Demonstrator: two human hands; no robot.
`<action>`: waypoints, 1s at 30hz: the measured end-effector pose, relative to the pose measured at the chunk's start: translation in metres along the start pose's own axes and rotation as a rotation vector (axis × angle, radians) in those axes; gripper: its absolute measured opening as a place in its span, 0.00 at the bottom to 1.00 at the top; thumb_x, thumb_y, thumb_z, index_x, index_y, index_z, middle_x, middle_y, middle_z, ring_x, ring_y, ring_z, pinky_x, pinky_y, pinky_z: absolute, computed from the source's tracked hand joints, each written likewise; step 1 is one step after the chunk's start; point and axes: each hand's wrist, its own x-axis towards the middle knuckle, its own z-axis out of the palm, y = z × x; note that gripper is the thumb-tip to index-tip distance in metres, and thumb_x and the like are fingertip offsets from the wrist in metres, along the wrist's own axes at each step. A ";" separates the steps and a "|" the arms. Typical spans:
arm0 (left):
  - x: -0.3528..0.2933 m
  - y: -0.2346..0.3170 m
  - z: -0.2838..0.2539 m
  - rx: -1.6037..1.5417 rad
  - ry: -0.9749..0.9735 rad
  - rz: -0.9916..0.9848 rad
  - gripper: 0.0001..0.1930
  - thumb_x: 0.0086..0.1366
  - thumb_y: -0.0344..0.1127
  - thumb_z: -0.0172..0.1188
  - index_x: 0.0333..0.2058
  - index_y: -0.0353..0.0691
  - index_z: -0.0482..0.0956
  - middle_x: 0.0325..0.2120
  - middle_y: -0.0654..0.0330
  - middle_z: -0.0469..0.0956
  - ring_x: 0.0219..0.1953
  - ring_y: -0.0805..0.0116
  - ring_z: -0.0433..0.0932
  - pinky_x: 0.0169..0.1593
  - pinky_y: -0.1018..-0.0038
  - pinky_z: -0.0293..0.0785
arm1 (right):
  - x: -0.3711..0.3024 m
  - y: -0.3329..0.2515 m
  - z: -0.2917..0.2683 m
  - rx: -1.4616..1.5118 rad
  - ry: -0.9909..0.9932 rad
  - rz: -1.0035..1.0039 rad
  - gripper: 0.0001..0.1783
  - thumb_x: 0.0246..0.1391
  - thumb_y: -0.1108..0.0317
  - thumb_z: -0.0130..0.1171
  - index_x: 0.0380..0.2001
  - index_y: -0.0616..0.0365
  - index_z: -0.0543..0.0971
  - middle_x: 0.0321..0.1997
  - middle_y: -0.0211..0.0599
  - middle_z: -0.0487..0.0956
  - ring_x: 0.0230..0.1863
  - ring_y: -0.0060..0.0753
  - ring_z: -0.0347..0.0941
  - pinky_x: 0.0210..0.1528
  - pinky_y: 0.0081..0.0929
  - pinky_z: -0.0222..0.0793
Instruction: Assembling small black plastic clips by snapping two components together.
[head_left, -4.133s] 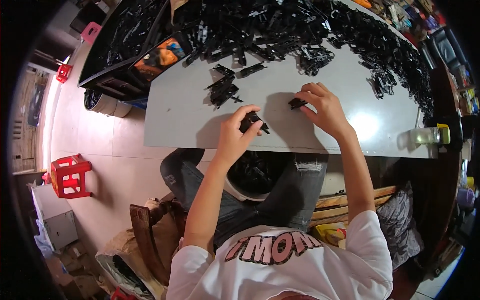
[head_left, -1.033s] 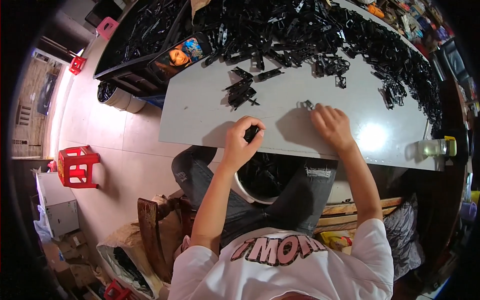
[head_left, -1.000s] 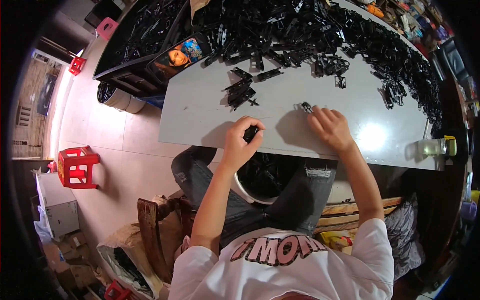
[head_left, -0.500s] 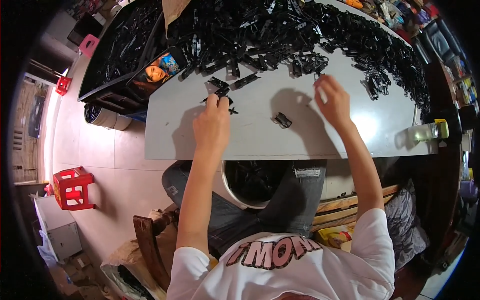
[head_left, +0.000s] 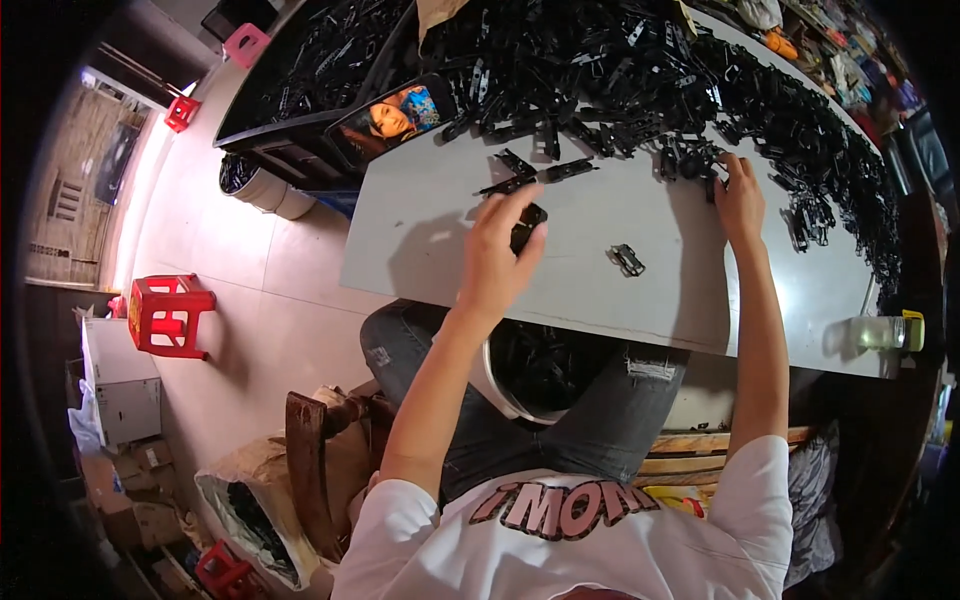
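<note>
With one finished black clip (head_left: 627, 260) lying alone on the grey surface (head_left: 420, 230), the left hand (head_left: 497, 255) has its fingers pinching another black part (head_left: 526, 226) while the right hand (head_left: 740, 196), fingers spread, reaches at one o'clock into the big pile of black parts (head_left: 640, 70), so by the look of it most of the work is left.

A pale tiled floor (head_left: 270, 290) is seen below and left of the grip, brightly lit along its far left side. A long grey table (head_left: 440, 230) spans the view, with 1 red plastic stool (head_left: 168, 315) set well to the lower left of the grip and 2 smaller red and pink stools (head_left: 182, 110) placed farther up. Cardboard boxes (head_left: 125, 410) and a white cabinet are stacked at the left edge.
</note>
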 end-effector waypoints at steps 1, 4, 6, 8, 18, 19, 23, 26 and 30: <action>-0.005 -0.002 0.001 -0.091 -0.013 0.021 0.19 0.53 0.26 0.61 0.45 0.38 0.74 0.33 0.55 0.76 0.33 0.62 0.76 0.38 0.70 0.72 | -0.001 0.000 -0.001 -0.017 0.008 -0.015 0.19 0.51 0.73 0.53 0.47 0.49 0.71 0.42 0.38 0.73 0.39 0.48 0.73 0.37 0.40 0.70; -0.022 -0.003 0.012 -0.395 -0.078 -0.222 0.12 0.57 0.26 0.61 0.42 0.38 0.77 0.31 0.64 0.76 0.23 0.79 0.72 0.28 0.80 0.69 | -0.003 0.007 -0.004 -0.101 -0.072 0.004 0.22 0.50 0.74 0.54 0.50 0.48 0.70 0.41 0.40 0.72 0.37 0.50 0.73 0.35 0.41 0.70; -0.030 -0.002 0.016 -0.505 -0.106 -0.284 0.12 0.58 0.26 0.61 0.42 0.37 0.76 0.31 0.65 0.76 0.22 0.82 0.71 0.26 0.82 0.68 | -0.009 0.015 -0.005 -0.054 0.023 -0.027 0.22 0.50 0.75 0.54 0.50 0.49 0.70 0.40 0.39 0.73 0.35 0.48 0.73 0.33 0.38 0.70; -0.037 -0.007 0.017 -0.518 -0.150 -0.320 0.13 0.58 0.26 0.61 0.43 0.36 0.76 0.30 0.66 0.76 0.22 0.83 0.70 0.26 0.84 0.68 | -0.016 0.012 -0.009 -0.001 0.115 -0.062 0.21 0.51 0.76 0.54 0.50 0.50 0.71 0.40 0.39 0.73 0.32 0.45 0.74 0.32 0.35 0.71; -0.041 -0.007 0.018 -0.386 -0.214 -0.239 0.14 0.55 0.26 0.64 0.42 0.37 0.78 0.26 0.66 0.77 0.23 0.81 0.71 0.29 0.82 0.68 | -0.105 -0.053 -0.033 0.265 -0.007 0.006 0.14 0.44 0.72 0.62 0.38 0.62 0.77 0.32 0.44 0.75 0.31 0.43 0.73 0.35 0.31 0.70; -0.041 -0.006 0.017 -0.399 -0.228 -0.235 0.14 0.55 0.26 0.64 0.42 0.37 0.78 0.26 0.66 0.77 0.23 0.81 0.71 0.29 0.82 0.68 | -0.106 -0.062 -0.035 0.276 -0.025 0.016 0.14 0.44 0.71 0.62 0.36 0.62 0.77 0.32 0.44 0.75 0.32 0.45 0.74 0.35 0.32 0.70; -0.041 -0.008 0.019 -0.374 -0.230 -0.230 0.13 0.55 0.27 0.64 0.40 0.37 0.79 0.26 0.66 0.77 0.23 0.81 0.71 0.29 0.83 0.67 | -0.109 -0.109 -0.040 0.377 -0.014 0.054 0.13 0.44 0.70 0.63 0.36 0.61 0.77 0.33 0.40 0.75 0.31 0.44 0.74 0.35 0.32 0.70; -0.039 -0.005 0.017 -0.366 -0.238 -0.233 0.13 0.55 0.27 0.65 0.40 0.37 0.78 0.27 0.66 0.77 0.25 0.80 0.72 0.32 0.81 0.69 | -0.113 -0.125 -0.039 0.351 -0.013 0.038 0.13 0.44 0.69 0.63 0.36 0.58 0.77 0.33 0.37 0.75 0.31 0.41 0.74 0.33 0.32 0.70; -0.039 -0.003 0.016 -0.352 -0.229 -0.178 0.13 0.54 0.27 0.65 0.40 0.37 0.78 0.31 0.64 0.79 0.32 0.77 0.75 0.40 0.79 0.71 | -0.116 -0.127 -0.035 0.280 -0.026 -0.010 0.13 0.44 0.67 0.63 0.36 0.55 0.77 0.34 0.33 0.75 0.30 0.39 0.75 0.31 0.31 0.71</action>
